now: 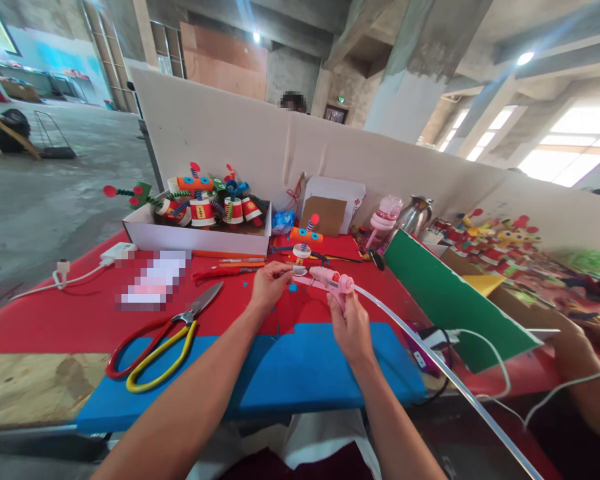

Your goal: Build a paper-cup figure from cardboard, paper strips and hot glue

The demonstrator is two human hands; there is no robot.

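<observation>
My right hand (351,327) is wrapped around the handle of a pink hot glue gun (336,280), its nozzle pointing left. A long clear glue stick (430,360) trails from its back end toward the lower right. Close to the nozzle, my left hand (271,288) has its fingers pinched together at a small greyish-white piece (300,271), too small to name. Just behind it stands a paper-cup figure (303,250) with an orange tube head, a red disc on top and coiled dark arms. Blue scraps (293,288) lie beneath the hands.
Large scissors (180,333) with red and yellow handles lie at left. A white box (195,239) of cup figures stands behind. A green board (455,300) leans at right, by a power strip (425,353). A co-worker's arm (575,353) is at far right.
</observation>
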